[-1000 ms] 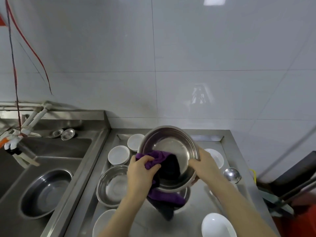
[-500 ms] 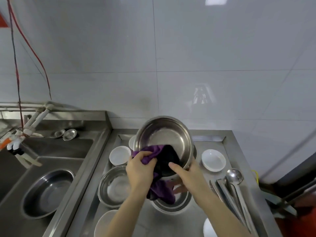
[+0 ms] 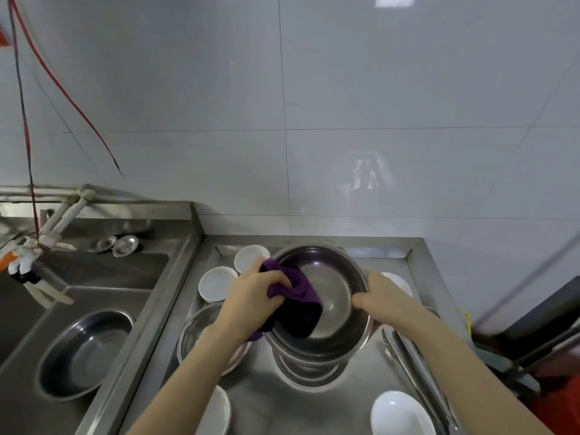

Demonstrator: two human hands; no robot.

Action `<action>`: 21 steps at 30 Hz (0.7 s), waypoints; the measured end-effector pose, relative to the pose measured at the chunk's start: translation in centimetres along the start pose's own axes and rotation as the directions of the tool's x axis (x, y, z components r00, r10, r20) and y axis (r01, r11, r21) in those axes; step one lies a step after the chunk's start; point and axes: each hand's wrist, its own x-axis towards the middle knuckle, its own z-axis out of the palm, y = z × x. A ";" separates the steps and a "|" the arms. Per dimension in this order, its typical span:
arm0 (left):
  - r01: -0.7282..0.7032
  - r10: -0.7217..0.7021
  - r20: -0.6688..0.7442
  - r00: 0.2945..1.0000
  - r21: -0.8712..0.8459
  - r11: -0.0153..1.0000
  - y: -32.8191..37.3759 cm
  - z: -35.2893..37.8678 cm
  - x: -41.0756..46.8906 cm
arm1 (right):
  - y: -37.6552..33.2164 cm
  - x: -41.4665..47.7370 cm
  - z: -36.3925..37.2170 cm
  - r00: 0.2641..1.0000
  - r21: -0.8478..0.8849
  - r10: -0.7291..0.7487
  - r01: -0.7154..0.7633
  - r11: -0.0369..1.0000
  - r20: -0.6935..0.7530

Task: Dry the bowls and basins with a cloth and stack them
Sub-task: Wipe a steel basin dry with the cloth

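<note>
1. Steel basin (image 3: 326,296): you hold it off the desk (image 3: 361,400), above the desk's middle, tilted with its open side toward you.
2. Right grip (image 3: 383,299): it is clamped on the basin's right rim. Your thumb lies inside the wall and your fingers are hidden behind it.
3. Purple cloth (image 3: 295,287): it is bunched and pressed against the basin's inner left wall, and a dark fold of it hangs down to the lower rim.
4. Left grip (image 3: 254,296): your fingers are curled round the cloth at the basin's left rim.
5. Stacked basins (image 3: 307,368): these stand on the desk directly under the held basin.
6. Second steel basin (image 3: 201,334): it sits near the desk's left edge, partly under your left forearm.
7. Two white bowls (image 3: 216,282): both are at the far left corner, side by side.
8. White bowl (image 3: 400,414): it sits by the near edge, toward the right.
9. Long steel utensils (image 3: 417,372): they lie along the right edge, and you cannot tell what kind they are.
</note>
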 end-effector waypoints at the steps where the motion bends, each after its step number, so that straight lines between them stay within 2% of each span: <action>1: 0.019 -0.022 -0.089 0.996 -0.032 0.999 0.2 0.0 0.1 | 0.0 0.1 0.4 0.997 0.012 -0.021 0.022 1.000 -0.069; 3: 0.095 -0.117 -0.245 0.962 -0.100 0.990 0.8 0.7 -0.2 | 0.3 0.7 1.4 0.984 0.078 -0.015 0.029 0.997 -0.180; 5: 0.203 -0.272 -0.322 0.907 -0.233 0.951 2.1 1.8 -1.0 | 0.3 1.5 2.5 0.963 0.230 0.030 0.034 0.973 -0.269; 8: 0.360 -0.517 -0.262 0.815 -0.471 0.805 4.1 3.8 -2.3 | -0.2 1.8 4.5 0.899 0.441 0.109 0.100 0.892 -0.424; 10: 0.402 -0.563 -0.209 0.800 -0.509 0.761 4.5 4.6 -2.8 | -0.1 1.6 5.5 0.889 0.476 0.136 0.101 0.874 -0.438; 13: 0.360 -0.480 -0.206 0.853 -0.433 0.826 3.7 3.5 -2.7 | 0.4 0.8 5.0 0.937 0.425 0.104 0.051 0.904 -0.334; 15: 0.275 -0.349 -0.198 0.916 -0.323 0.906 2.4 2.2 -2.3 | 0.6 0.4 2.6 0.969 0.312 0.084 -0.008 0.950 -0.231; 17: 0.117 -0.130 -0.075 0.989 -0.159 0.980 1.2 1.1 -2.0 | 0.3 0.3 -0.3 0.997 0.070 0.066 -0.063 0.996 -0.041; 19: -0.034 0.041 0.104 0.994 -0.060 0.998 0.6 1.0 -1.8 | -0.2 0.8 -2.4 0.984 -0.233 0.110 -0.074 0.970 0.143; 21: -0.053 0.056 0.109 0.992 -0.038 0.998 0.6 1.2 -1.4 | -0.5 1.6 -2.8 0.980 -0.349 0.100 -0.033 0.936 0.174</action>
